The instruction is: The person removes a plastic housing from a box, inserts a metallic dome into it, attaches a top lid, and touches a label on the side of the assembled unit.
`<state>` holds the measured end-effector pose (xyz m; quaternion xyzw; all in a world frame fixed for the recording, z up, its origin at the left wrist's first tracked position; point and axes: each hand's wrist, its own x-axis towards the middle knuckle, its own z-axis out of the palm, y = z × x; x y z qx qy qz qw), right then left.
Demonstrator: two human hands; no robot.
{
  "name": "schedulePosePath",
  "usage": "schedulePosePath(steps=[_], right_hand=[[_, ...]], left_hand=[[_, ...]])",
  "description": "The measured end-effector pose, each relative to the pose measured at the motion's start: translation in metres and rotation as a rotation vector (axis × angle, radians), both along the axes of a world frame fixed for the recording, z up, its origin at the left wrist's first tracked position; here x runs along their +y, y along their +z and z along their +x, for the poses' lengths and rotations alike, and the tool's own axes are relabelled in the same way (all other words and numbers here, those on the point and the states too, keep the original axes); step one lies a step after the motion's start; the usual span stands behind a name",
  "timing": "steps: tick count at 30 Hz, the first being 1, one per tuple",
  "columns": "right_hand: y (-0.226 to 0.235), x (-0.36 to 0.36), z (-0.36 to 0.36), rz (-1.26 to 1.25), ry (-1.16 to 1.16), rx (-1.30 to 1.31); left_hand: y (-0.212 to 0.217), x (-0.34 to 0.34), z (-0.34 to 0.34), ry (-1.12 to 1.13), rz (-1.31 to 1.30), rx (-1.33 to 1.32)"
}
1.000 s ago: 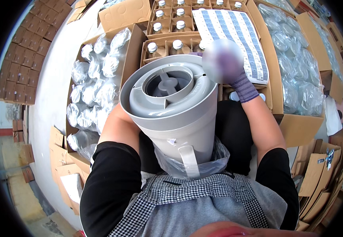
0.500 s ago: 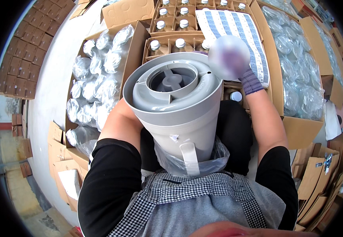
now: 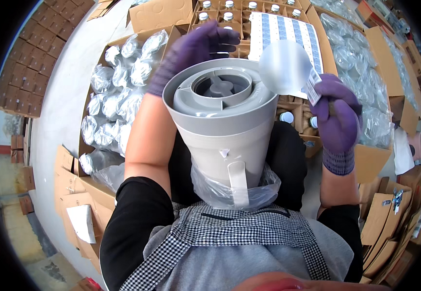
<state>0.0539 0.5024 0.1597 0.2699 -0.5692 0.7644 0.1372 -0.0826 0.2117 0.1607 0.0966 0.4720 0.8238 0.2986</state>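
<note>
My left hand (image 3: 198,46), in a purple glove, reaches past the far left rim of a grey plastic bin-like container (image 3: 220,140), its fingers stretched out over the divided carton. Nothing shows in it. To the container's right, my right hand (image 3: 337,109), also gloved, pinches a small printed label (image 3: 313,86). The container stands between my legs, wider at the top, with a recessed round centre. Clear plastic film (image 3: 264,194) bunches round its lower part. Glass bottles with white caps (image 3: 228,17) fill carton cells ahead. A blue-and-white striped label sheet (image 3: 264,41) lies over them.
On the left stands a carton of plastic-wrapped bottles (image 3: 118,104); another carton of wrapped bottles (image 3: 351,63) is on the right. Flattened cardboard (image 3: 382,218) leans at the lower right. Stacked brown boxes (image 3: 31,63) rise at the far left. A blurred disc covers part of the sheet.
My right hand has moved right and nearer, away from the sheet, with a label in its fingers. My left hand has come out from behind the container and now reaches over the carton.
</note>
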Motion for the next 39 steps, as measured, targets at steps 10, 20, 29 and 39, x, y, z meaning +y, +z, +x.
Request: schedulePosePath(steps=[10,20,29,39], right_hand=[[0.063,-0.065,0.07,0.502,-0.022,0.043],[0.061,-0.078,0.087,0.511,-0.057,0.118],[0.05,-0.089,0.08,0.433,-0.127,0.185],[0.048,-0.099,0.081,0.556,-0.404,0.279]], left_hand=[[0.082,-0.042,0.131,0.125,-0.367,1.05],[0.057,-0.027,0.189,0.525,-0.337,1.177],[0.086,-0.022,0.214,0.388,-0.513,1.062],[0.063,-0.021,0.193,0.432,-0.468,1.117]])
